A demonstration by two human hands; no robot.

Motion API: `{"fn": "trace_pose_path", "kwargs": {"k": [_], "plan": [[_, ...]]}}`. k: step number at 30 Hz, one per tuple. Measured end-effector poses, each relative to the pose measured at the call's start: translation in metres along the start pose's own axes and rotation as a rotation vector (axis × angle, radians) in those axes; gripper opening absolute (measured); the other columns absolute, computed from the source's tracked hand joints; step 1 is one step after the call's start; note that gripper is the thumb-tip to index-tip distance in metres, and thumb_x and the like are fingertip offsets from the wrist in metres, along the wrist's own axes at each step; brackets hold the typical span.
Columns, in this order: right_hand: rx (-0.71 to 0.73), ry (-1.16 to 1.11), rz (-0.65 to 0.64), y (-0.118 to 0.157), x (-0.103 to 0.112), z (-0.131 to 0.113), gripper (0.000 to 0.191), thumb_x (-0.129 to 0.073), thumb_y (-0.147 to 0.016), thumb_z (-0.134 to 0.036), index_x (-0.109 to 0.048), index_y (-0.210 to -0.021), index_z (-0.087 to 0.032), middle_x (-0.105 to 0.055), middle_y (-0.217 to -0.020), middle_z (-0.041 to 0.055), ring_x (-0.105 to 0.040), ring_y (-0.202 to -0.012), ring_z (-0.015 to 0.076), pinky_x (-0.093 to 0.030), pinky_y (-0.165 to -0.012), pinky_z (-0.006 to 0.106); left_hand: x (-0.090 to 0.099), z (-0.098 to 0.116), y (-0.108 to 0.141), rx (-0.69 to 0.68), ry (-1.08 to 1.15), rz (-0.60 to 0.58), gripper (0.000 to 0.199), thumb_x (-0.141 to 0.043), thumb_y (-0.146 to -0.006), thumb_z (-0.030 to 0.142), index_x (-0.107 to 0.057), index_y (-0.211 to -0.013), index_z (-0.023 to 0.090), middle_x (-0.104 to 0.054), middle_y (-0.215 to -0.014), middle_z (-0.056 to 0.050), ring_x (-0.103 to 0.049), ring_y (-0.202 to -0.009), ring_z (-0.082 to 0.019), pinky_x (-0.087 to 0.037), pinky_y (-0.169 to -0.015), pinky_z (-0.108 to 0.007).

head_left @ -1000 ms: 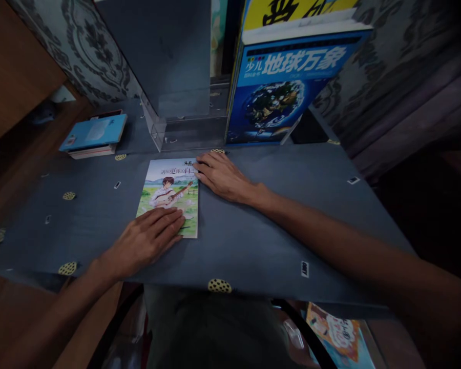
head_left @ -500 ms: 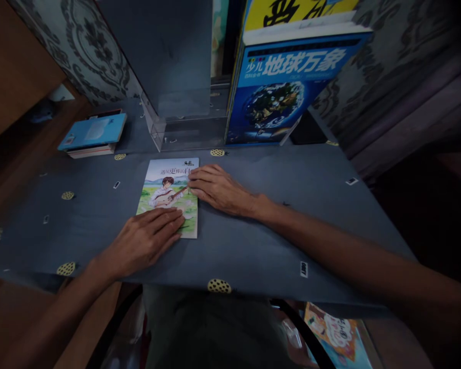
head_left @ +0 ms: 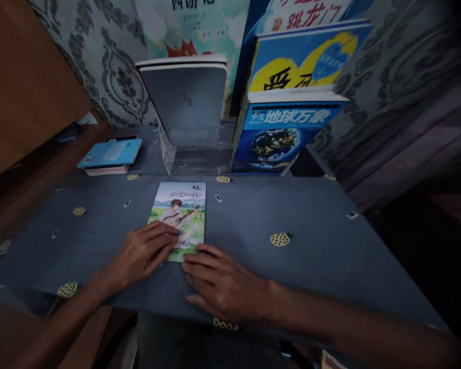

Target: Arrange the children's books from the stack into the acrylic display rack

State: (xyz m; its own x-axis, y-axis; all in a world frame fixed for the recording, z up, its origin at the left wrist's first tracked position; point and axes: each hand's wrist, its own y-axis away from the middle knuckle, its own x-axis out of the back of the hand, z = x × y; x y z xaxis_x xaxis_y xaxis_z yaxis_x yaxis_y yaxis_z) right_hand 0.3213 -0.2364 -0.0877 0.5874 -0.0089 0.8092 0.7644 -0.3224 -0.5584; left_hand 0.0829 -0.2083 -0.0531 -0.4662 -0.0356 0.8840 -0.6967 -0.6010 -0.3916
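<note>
A thin booklet (head_left: 180, 212) lies flat on the cloth-covered table, its cover showing a figure with a guitar on a green field. My left hand (head_left: 148, 251) rests over the booklet's lower left part, fingers stretched out across the cover. At the lower right corner is my right hand (head_left: 225, 282), its fingers extended and the fingertips touching the bottom edge. Neither hand grips the booklet.
Behind the booklet stands a clear book stand (head_left: 169, 154) with a grey panel (head_left: 186, 105). Upright to its right is a blue book with a globe (head_left: 276, 138). A small stack of books (head_left: 111, 155) lies at the left. The tablecloth (head_left: 315, 277) has pineapple prints.
My right hand has moved from the booklet's upper right edge down to its lower right corner. My left hand stays on the cover. The view has tilted up, showing more books behind.
</note>
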Motion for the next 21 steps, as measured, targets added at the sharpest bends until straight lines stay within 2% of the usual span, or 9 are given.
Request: {"fn": "trace_pose_path", "kwargs": {"k": [3,5,7,9,11,14,18,21], "plan": [[-0.026,-0.108,0.005,0.001,0.004,0.001,0.028,-0.056,-0.099,-0.030,-0.074,-0.091,-0.011,-0.078,-0.092,0.0093,-0.068,-0.110,0.0237,-0.047,-0.107,0.041,-0.003,-0.008,0.000,0.038,-0.045,0.029,0.016,-0.053,-0.098,0.018,-0.068,-0.105,0.016,-0.075,-0.104,-0.008,-0.069,-0.098,-0.019,-0.059,-0.082,-0.031],[-0.065,-0.236,0.021,-0.002,0.009,0.005,0.029,-0.051,-0.102,-0.026,-0.074,-0.090,-0.012,-0.079,-0.090,0.0078,-0.071,-0.105,0.0200,-0.047,-0.108,0.038,-0.005,-0.014,0.000,0.087,-0.089,0.021,0.020,-0.052,-0.099,0.022,-0.067,-0.110,0.017,-0.073,-0.110,-0.010,-0.068,-0.101,-0.022,-0.059,-0.081,-0.033],[-0.126,-0.354,0.037,-0.006,0.014,0.011,0.031,-0.046,-0.103,-0.023,-0.074,-0.096,-0.012,-0.079,-0.096,0.0082,-0.072,-0.103,0.0165,-0.049,-0.106,0.034,-0.007,-0.019,0.000,0.140,-0.123,0.001,0.027,-0.050,-0.100,0.027,-0.065,-0.120,0.018,-0.069,-0.123,-0.012,-0.066,-0.111,-0.025,-0.059,-0.086,-0.037],[-0.218,-0.395,0.025,-0.010,0.018,0.017,0.031,-0.044,-0.104,-0.025,-0.073,-0.108,-0.013,-0.077,-0.112,0.0102,-0.069,-0.111,0.0159,-0.051,-0.104,0.033,-0.010,-0.024,0.000,0.171,-0.148,-0.010,0.034,-0.048,-0.100,0.032,-0.060,-0.130,0.019,-0.062,-0.135,-0.014,-0.061,-0.121,-0.028,-0.056,-0.096,-0.043],[-0.312,-0.339,-0.023,-0.015,0.018,0.026,0.032,-0.045,-0.103,-0.029,-0.070,-0.120,-0.015,-0.070,-0.129,0.0113,-0.061,-0.126,0.0180,-0.049,-0.109,0.036,-0.014,-0.029,0.000,0.183,-0.171,-0.007,0.039,-0.046,-0.101,0.034,-0.056,-0.137,0.021,-0.059,-0.141,-0.014,-0.058,-0.128,-0.029,-0.052,-0.103,-0.047],[-0.400,-0.183,-0.118,-0.024,0.013,0.046,0.038,-0.045,-0.103,-0.031,-0.061,-0.134,-0.017,-0.058,-0.144,0.0132,-0.049,-0.138,0.0211,-0.039,-0.118,0.042,-0.019,-0.037,-0.001,0.195,-0.206,0.005,0.042,-0.044,-0.102,0.036,-0.052,-0.140,0.021,-0.057,-0.143,-0.015,-0.055,-0.132,-0.030,-0.050,-0.106,-0.050],[-0.534,-0.029,-0.204,-0.039,0.004,0.080,0.044,-0.045,-0.102,-0.031,-0.054,-0.140,-0.011,-0.044,-0.154,0.0202,-0.040,-0.146,0.0271,-0.031,-0.121,0.051,-0.024,-0.050,-0.005,0.232,-0.233,0.022,0.042,-0.042,-0.102,0.040,-0.057,-0.135,0.019,-0.057,-0.143,-0.017,-0.053,-0.133,-0.032,-0.049,-0.106,-0.052],[-0.649,0.043,-0.232,-0.047,-0.001,0.098,0.051,-0.048,-0.101,-0.033,-0.050,-0.144,-0.006,-0.038,-0.157,0.0244,-0.034,-0.148,0.0312,-0.026,-0.122,0.054,-0.028,-0.058,-0.007,0.315,-0.265,0.024,0.045,-0.041,-0.102,0.043,-0.057,-0.135,0.018,-0.054,-0.145,-0.018,-0.052,-0.135,-0.033,-0.049,-0.105,-0.052]]}}
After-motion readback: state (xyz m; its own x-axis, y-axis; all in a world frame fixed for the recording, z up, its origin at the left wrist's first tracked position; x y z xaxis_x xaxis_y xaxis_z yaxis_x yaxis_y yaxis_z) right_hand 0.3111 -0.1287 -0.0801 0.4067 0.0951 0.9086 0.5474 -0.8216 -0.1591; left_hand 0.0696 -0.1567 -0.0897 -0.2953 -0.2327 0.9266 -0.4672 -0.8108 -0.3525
